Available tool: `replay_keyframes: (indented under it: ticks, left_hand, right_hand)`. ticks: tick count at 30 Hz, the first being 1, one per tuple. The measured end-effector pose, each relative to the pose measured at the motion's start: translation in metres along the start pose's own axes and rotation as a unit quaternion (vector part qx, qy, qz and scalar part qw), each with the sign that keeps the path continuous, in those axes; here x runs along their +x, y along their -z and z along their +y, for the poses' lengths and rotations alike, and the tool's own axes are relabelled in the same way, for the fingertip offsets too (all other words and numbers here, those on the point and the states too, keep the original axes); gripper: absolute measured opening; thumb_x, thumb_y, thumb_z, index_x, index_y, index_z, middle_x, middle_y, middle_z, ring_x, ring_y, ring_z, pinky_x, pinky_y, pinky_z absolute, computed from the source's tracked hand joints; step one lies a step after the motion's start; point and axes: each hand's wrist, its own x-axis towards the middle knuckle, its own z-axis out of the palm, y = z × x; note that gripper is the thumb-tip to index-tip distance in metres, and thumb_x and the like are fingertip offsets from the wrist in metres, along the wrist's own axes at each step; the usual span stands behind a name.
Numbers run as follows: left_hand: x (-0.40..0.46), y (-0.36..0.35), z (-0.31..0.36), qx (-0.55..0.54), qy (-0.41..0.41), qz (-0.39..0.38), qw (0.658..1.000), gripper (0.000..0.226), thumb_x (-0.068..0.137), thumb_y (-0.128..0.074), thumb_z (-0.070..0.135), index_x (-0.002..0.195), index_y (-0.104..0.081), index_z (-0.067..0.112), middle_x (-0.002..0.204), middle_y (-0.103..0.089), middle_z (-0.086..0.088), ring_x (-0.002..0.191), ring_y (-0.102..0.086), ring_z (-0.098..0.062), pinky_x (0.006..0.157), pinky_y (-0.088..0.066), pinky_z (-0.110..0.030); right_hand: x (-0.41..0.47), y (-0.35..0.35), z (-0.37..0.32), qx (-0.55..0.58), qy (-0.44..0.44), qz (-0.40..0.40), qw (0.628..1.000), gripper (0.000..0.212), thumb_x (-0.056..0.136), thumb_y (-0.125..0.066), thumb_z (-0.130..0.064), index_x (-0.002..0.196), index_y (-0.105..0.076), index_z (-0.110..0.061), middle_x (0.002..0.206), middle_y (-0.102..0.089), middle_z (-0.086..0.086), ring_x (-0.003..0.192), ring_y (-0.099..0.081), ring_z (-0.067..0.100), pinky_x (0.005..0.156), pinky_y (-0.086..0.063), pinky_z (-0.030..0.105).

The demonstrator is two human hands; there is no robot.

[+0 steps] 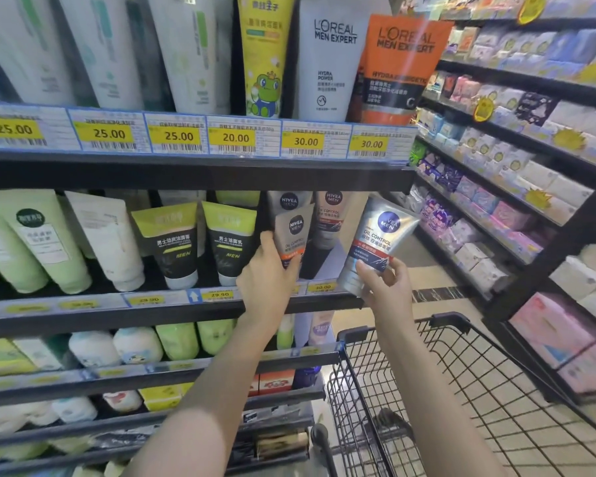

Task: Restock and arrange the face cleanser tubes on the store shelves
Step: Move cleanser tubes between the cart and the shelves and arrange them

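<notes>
Silver Nivea Men Oil Control tube [375,244], right of centre in the frame, is pinched low down by the right hand [387,285], just off the shelf end. The left hand [272,270], at centre, curls around a grey Nivea Men tube [294,232] standing on the middle shelf [152,313]. A black wire cart [461,390] fills the lower right.

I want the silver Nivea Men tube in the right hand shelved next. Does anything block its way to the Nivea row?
Partly. The left hand grips the front grey Nivea Men tube there. Right of it, another grey Nivea tube stands further back, leaving open shelf in front. The right hand holds the silver Nivea Men tube just outside.
</notes>
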Motion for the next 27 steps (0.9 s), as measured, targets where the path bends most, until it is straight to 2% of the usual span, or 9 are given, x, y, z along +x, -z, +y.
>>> replay_keyframes:
  ticks: [3, 5, 10, 17, 21, 27]
  left_hand:
    - [0.001, 0.003, -0.003, 0.042, -0.002, -0.012, 0.999, 0.051, 0.088, -0.056, 0.045, 0.122, -0.038, 0.01, 0.104, -0.066, -0.009, 0.089, -0.067, -0.028, 0.061, -0.044, -0.03]
    - [0.003, 0.004, -0.006, 0.058, -0.005, -0.02, 0.998, 0.052, 0.089, -0.054, 0.046, 0.125, -0.037, 0.012, 0.103, -0.067, -0.008, 0.088, -0.067, -0.027, 0.062, -0.047, -0.032]
    - [0.008, 0.006, -0.011, 0.08, 0.004, -0.035, 0.996, 0.055, 0.09, -0.052, 0.047, 0.131, -0.034, 0.014, 0.103, -0.067, -0.01, 0.09, -0.067, -0.029, 0.065, -0.047, -0.032]
    - [0.003, 0.009, -0.015, 0.038, -0.007, -0.049, 0.998, 0.057, 0.09, -0.056, 0.038, 0.135, -0.033, 0.011, 0.11, -0.066, -0.009, 0.098, -0.065, -0.027, 0.077, -0.051, -0.036]
    - [-0.003, 0.009, -0.015, 0.021, -0.023, -0.034, 0.999, 0.061, 0.089, -0.058, 0.038, 0.135, -0.03, 0.009, 0.111, -0.065, -0.009, 0.096, -0.066, -0.026, 0.073, -0.051, -0.033]
    - [-0.004, 0.005, -0.004, 0.076, 0.012, -0.021, 0.997, 0.069, 0.088, -0.054, 0.049, 0.139, -0.025, 0.013, 0.112, -0.064, -0.007, 0.097, -0.066, -0.025, 0.072, -0.051, -0.032]
  right_hand:
    - [0.0, -0.001, -0.002, -0.012, 0.006, 0.006, 1.0, 0.04, 0.086, -0.065, -0.02, 0.116, -0.04, -0.025, 0.106, -0.06, -0.006, 0.093, -0.06, 0.007, 0.067, -0.047, 0.018]
    - [0.0, -0.002, -0.003, -0.019, 0.009, 0.003, 1.0, 0.04, 0.086, -0.065, -0.02, 0.116, -0.04, -0.025, 0.104, -0.06, -0.008, 0.093, -0.06, 0.004, 0.065, -0.045, 0.015]
    - [0.002, -0.004, -0.004, -0.026, 0.011, 0.0, 1.0, 0.043, 0.085, -0.067, -0.02, 0.119, -0.042, -0.023, 0.106, -0.062, -0.007, 0.097, -0.061, 0.007, 0.066, -0.045, 0.016]
    - [0.0, -0.007, -0.004, -0.036, 0.016, -0.001, 0.999, 0.043, 0.085, -0.067, -0.021, 0.12, -0.042, -0.022, 0.105, -0.062, -0.007, 0.095, -0.061, 0.007, 0.068, -0.046, 0.017]
    - [0.0, -0.007, -0.006, -0.05, 0.02, -0.003, 0.999, 0.043, 0.085, -0.067, -0.022, 0.121, -0.042, -0.022, 0.106, -0.061, -0.008, 0.096, -0.06, 0.005, 0.066, -0.045, 0.015]
    - [0.005, -0.008, -0.009, -0.055, 0.023, 0.0, 0.998, 0.041, 0.085, -0.067, -0.02, 0.118, -0.043, -0.023, 0.103, -0.061, -0.009, 0.095, -0.06, 0.004, 0.066, -0.045, 0.016]
